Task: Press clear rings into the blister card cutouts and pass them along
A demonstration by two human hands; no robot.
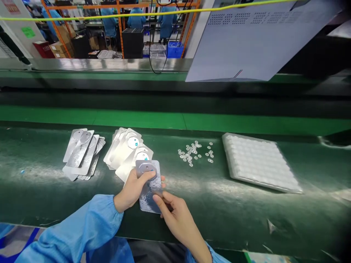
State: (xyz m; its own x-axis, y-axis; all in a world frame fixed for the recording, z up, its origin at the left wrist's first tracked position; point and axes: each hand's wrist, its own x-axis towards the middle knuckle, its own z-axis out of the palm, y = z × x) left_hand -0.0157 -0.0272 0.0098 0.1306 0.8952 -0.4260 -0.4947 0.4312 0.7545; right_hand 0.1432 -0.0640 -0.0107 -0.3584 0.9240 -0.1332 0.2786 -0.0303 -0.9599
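A thin silvery, phone-sized plate point(149, 202) with rounded corners and a round ring near its top is between my hands. My left hand point(133, 190) grips it from the left, with the thumb over the ring and fingertips showing at the right edge. At the plate's lower right edge, the thumb and forefinger of my right hand point(178, 215) are pinched together. Just behind it lies a fanned stack of pale plates point(120, 148), some with blue-marked white discs. Another stack of silvery plates point(82, 160) is farther left.
Small white washer-like rings point(189, 157) lie scattered right of centre on the dark green bench point(197, 204). A clear-edged tray with white cells point(255, 160) is at the right. Above hang a white sheet point(233, 44) and a yellow cable point(164, 13). Several people in blue work beyond.
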